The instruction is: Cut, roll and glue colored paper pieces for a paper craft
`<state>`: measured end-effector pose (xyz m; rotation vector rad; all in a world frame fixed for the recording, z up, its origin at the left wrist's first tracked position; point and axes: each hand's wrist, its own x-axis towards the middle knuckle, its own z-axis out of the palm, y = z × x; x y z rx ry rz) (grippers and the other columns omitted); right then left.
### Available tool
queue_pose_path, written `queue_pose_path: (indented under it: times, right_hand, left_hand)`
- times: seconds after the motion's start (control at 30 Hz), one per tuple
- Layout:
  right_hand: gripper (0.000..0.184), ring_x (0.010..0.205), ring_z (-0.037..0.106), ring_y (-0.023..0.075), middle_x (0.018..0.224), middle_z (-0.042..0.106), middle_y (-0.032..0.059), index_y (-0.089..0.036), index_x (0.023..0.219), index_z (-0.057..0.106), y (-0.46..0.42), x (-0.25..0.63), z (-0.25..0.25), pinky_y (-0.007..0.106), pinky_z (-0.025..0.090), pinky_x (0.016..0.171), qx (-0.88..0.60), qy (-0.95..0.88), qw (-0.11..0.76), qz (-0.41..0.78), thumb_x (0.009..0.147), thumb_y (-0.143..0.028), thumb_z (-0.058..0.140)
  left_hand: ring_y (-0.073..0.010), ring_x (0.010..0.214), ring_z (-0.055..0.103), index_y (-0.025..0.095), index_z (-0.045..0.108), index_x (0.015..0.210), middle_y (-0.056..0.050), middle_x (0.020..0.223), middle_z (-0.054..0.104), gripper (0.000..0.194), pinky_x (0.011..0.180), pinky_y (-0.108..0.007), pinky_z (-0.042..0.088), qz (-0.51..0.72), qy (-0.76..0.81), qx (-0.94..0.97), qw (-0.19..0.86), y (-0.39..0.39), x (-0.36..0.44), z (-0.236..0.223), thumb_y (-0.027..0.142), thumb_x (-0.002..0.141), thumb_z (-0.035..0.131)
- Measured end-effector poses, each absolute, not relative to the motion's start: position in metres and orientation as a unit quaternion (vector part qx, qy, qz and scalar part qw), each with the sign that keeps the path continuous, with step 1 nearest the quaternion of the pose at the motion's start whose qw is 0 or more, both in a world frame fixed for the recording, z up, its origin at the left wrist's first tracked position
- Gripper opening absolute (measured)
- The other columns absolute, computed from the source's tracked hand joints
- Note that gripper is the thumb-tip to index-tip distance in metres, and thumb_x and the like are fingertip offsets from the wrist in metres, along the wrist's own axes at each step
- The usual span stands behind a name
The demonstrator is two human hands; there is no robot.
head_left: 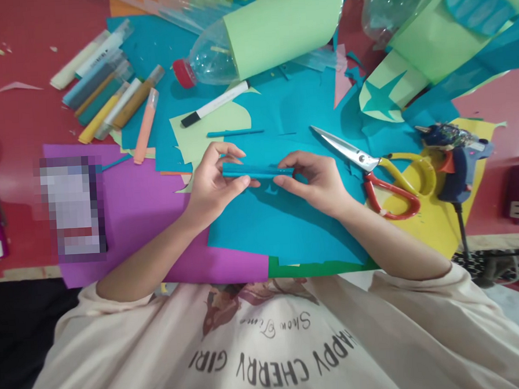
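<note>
A long, narrow strip of blue paper point(262, 173) runs sideways — left hand point(215, 182) pinching one end, right hand point(317, 180) the other, equally near.

A red table point(12, 120) spreads out to both sides; blue paper point(287, 233) covers its middle and runs up toward twelve o'clock; a purple sheet point(142, 195) lies between seven and nine; a yellow sheet point(435, 231) lies near four; at ten o'clock markers point(91, 84) rest partly on bare red, with a thin pink scrap point(16, 86) farther out; green paper point(324, 268) shows at six.
</note>
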<state>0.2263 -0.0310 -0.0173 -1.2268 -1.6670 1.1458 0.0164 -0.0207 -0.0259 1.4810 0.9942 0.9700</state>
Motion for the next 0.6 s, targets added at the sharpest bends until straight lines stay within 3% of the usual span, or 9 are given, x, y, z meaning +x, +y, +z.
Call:
queue_pose_path:
  times: [0.3, 0.47, 0.6]
  right_hand:
    - [0.039, 0.054, 0.052, 0.0097, 0.068, 0.066, 0.0021, -0.017, 0.078, 0.067, -0.025, 0.233, -0.018, 0.024, 0.042, 0.051, -0.454, -0.694, 0.361, 0.428, 0.086, -0.054, 0.062]
    - [0.029, 0.064, 0.059, 0.0124, 0.08, 0.071, 0.0054, -0.016, 0.083, 0.068, -0.025, 0.234, -0.017, 0.025, 0.047, 0.058, -0.435, -0.706, 0.33, 0.452, 0.085, -0.045, 0.065]
    - [0.031, 0.071, 0.063, 0.0148, 0.081, 0.072, 0.0058, -0.016, 0.083, 0.069, -0.027, 0.231, -0.015, 0.026, 0.049, 0.064, -0.43, -0.713, 0.312, 0.458, 0.085, -0.047, 0.065]
  left_hand:
    - [-0.0121, 0.076, 0.067, 0.021, 0.055, 0.109, -0.001, 0.095, 0.061, 0.028, 0.057, -0.021, 0.056, 0.351, 0.44, 0.684, 0.463, -0.025, 0.016, -0.016, 0.027, 0.082, 0.062]
    - [-0.0107, 0.064, 0.067, 0.021, 0.055, 0.107, 0.003, 0.078, 0.064, 0.027, 0.046, -0.02, 0.042, 0.308, 0.456, 0.697, 0.459, -0.026, 0.019, -0.005, 0.024, 0.081, 0.059]
    - [-0.0094, 0.061, 0.065, 0.021, 0.055, 0.107, 0.003, 0.078, 0.068, 0.026, 0.046, -0.021, 0.039, 0.296, 0.45, 0.714, 0.447, -0.028, 0.02, -0.002, 0.021, 0.08, 0.059]
